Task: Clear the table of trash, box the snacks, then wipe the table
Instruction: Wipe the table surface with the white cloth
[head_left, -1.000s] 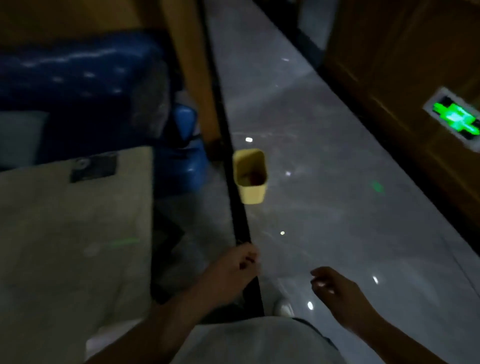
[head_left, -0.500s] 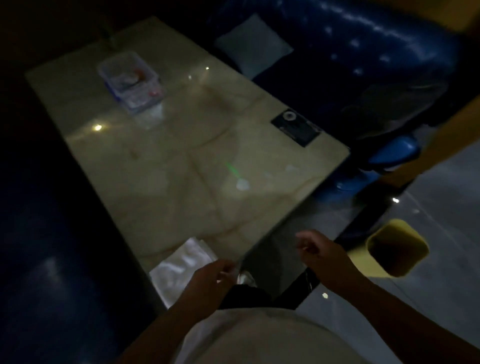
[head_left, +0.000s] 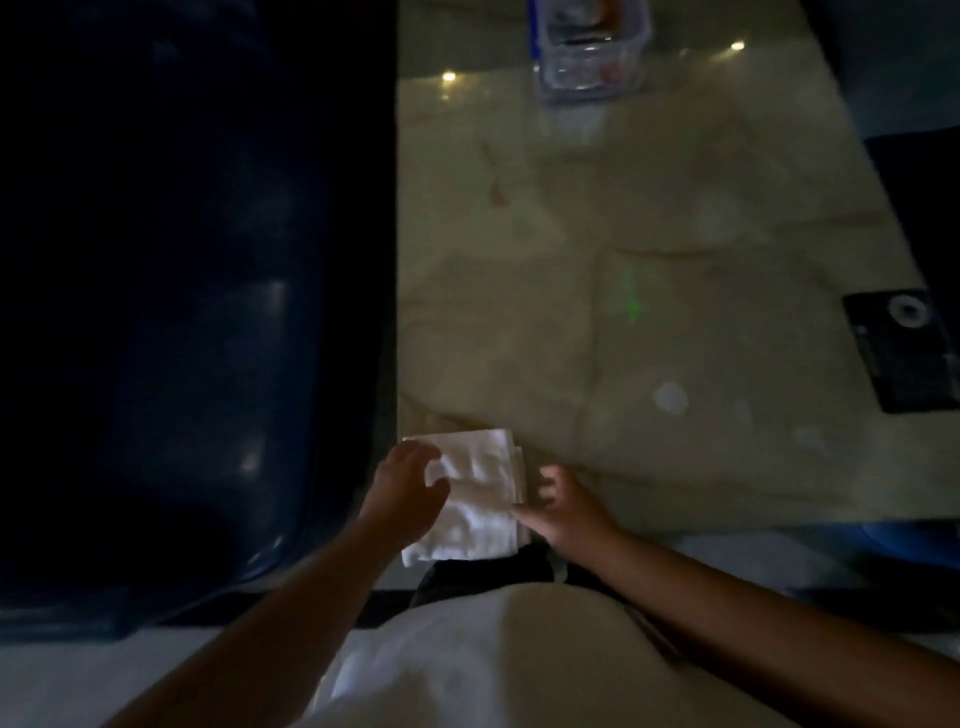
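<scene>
A folded white cloth (head_left: 475, 493) lies at the near left corner of the beige marble table (head_left: 649, 322), hanging a little over the near edge. My left hand (head_left: 402, 493) hovers over the cloth's left side with fingers spread, touching or almost touching it. On the other side, my right hand (head_left: 563, 506) reaches in with fingers apart, its fingertips at the cloth's edge. Neither hand has closed on it. A clear plastic snack box (head_left: 589, 49) with packets inside stands at the far end of the table.
A dark blue sofa (head_left: 197, 312) runs along the table's left side. A black flat panel (head_left: 906, 351) sits at the table's right edge. Pale round smudges (head_left: 670, 397) mark the tabletop near the front. Light floor shows below my white shirt.
The view swung from the floor and the yellow bin back to the table. Both hands moved forward onto the white cloth at the near corner.
</scene>
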